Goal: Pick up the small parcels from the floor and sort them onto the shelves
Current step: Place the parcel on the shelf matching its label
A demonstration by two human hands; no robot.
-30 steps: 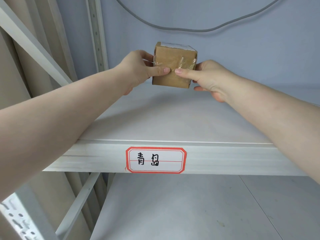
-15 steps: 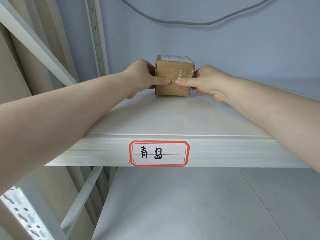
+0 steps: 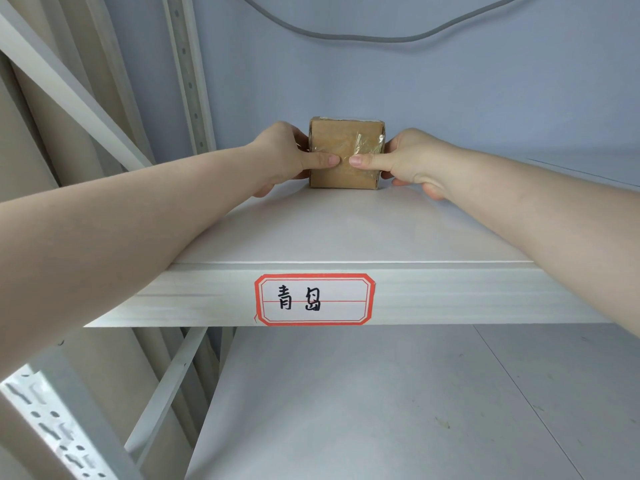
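the box point(image 3: 346, 154) sits at the back of the shelf point(image 3: 346, 233), its base flat on the board, close to the wall point(image 3: 450, 98). i hold it from both sides: my left hand point(image 3: 284, 157) wraps the left face and my right hand point(image 3: 412, 161) the right one, both thumbs pressed on the front, their tips nearly meeting at the middle. the box is a small brown cardboard cube with crinkled clear tape across the front and a pale strip on top.

in front of the box the board lies bare out to its front edge, and bare to the right as well. on the left a slotted post point(image 3: 188, 81) stands near my left hand. the shelf is smooth, off-white, with a thick front lip carrying a red-bordered label point(image 3: 314, 299) with two handwritten characters. a grey cable point(image 3: 374, 38) sags along the matte blue-grey wall above. below, the lower shelf point(image 3: 381, 410) is grey and lightly scuffed, and a white brace point(image 3: 162, 393) slants at its left.
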